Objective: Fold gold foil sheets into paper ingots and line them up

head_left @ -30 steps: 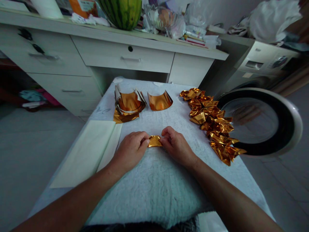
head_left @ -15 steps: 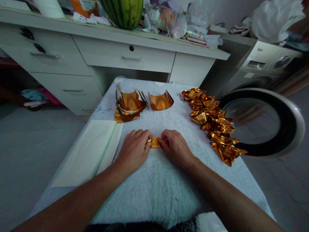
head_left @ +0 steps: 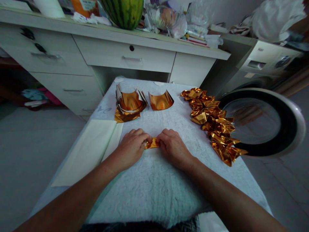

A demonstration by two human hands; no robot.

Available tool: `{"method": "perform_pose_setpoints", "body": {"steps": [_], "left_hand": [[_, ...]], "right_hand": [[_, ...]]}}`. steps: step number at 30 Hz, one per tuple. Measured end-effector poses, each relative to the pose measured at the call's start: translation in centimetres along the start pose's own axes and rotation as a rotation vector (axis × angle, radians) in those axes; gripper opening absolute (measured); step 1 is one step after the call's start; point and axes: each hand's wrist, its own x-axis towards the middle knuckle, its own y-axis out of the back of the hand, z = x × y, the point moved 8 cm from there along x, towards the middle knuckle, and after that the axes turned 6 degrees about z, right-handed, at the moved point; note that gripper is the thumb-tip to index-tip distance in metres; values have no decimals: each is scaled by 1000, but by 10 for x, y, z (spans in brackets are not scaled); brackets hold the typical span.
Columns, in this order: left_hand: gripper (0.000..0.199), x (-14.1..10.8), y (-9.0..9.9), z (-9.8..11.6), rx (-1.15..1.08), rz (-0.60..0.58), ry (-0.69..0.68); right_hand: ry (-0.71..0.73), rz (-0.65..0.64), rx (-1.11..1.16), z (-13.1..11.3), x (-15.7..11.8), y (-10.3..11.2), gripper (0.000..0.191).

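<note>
A small piece of gold foil paper [head_left: 152,144] lies on the white textured cloth [head_left: 156,187] and is pinched from both sides. My left hand [head_left: 131,146] grips its left end and my right hand [head_left: 172,146] grips its right end, so only a narrow strip of foil shows between the fingers. Beyond the hands stand a stack of curled gold sheets [head_left: 129,104] and a single curled gold sheet [head_left: 161,100]. A row of folded gold pieces [head_left: 213,124] runs along the cloth's right side.
Pale paper sheets [head_left: 89,151] lie on the left of the cloth. A white desk with drawers [head_left: 125,56] stands behind, carrying a watermelon [head_left: 124,12] and clutter. A washing machine [head_left: 265,69] with its round door [head_left: 262,122] open is at the right.
Both hands have drawn closer together over the foil piece, which now shows less between the fingers and looks narrower. The hands sit slightly lower on the cloth.
</note>
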Motion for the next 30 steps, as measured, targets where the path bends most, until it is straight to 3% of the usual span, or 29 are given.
{"method": "perform_pose_setpoints", "body": {"steps": [4,9,20,30], "left_hand": [[34,0,1,1,-48,-42,-12],[35,-1,3,1,-69,-76,-17],[18,0,5,1,-77,-84,-43],[25,-1,3,1,-103,-110,-65]], "right_hand": [[-50,0,-14,-6,0,3,14],[-99,1,-97,-10,1,2,22],[-103,1,-147,-9,1,-1,22],[-104,-1,-199,-10,2,-2,14]]}}
